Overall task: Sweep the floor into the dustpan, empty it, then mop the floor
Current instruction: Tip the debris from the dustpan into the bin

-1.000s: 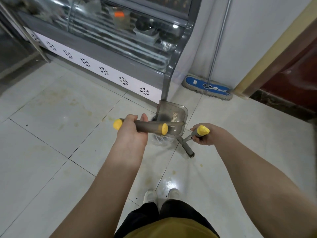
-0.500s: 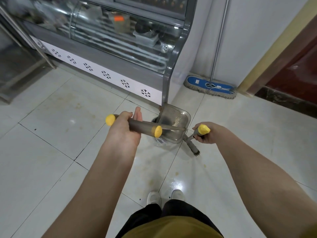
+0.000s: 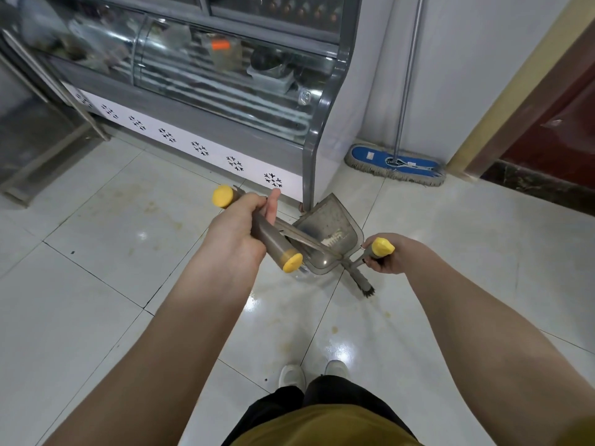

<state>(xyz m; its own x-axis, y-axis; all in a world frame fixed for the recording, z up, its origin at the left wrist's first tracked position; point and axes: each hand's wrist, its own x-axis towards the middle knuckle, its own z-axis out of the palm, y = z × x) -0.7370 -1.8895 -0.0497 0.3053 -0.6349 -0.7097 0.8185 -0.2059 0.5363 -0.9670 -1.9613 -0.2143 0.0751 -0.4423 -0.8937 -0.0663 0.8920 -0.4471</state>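
Nearest in, two white shoes (image 3: 291, 378) stand on the pale tiled floor (image 3: 96, 317), with yellowish smears (image 3: 335, 329) between them and the tools.

Just ahead, the broom (image 3: 362, 281) has its bristles down at the tiles. Its head runs from the pan's edge out toward the near right. The shaft rises almost straight at the camera, so its length is foreshortened. The right hand (image 3: 391, 257) is wrapped round that shaft just under the yellow cap (image 3: 381, 247).

The left hand (image 3: 236, 235) clenches the dustpan's cross-bar (image 3: 269, 241), one finger sticking up straight. The bar lies on a diagonal, from far left to near right.

The dustpan (image 3: 331, 233) sits low by the foot of the display case (image 3: 225, 91), its rounded end toward the person and its narrow end toward the case. Whether it touches the floor can't be told.

This looks like the sweeping stage. To do it well, the person wants the pan's lip pressed flat on the tile and held steady. The broom should then come in with short, low strokes toward the pan, so that nothing slips under it.

Far back, the mop (image 3: 396, 162) lies flat at the wall (image 3: 483, 75), with its pole leaning up.
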